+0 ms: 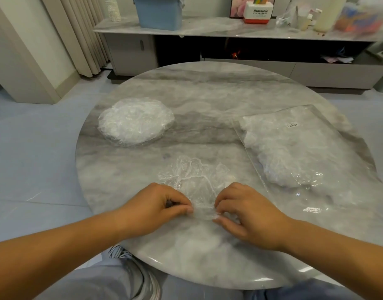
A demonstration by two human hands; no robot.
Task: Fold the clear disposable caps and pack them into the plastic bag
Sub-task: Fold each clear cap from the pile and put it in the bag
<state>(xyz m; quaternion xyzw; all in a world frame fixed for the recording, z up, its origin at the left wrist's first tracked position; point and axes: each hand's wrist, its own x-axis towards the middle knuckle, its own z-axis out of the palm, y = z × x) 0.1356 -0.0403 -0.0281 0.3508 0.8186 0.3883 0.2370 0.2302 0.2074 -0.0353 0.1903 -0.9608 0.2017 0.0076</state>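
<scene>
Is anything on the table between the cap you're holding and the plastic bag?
No, nothing visible. The left hand and right hand pinch the cap; only bare table lies between it and the plastic bag on the right.
</scene>
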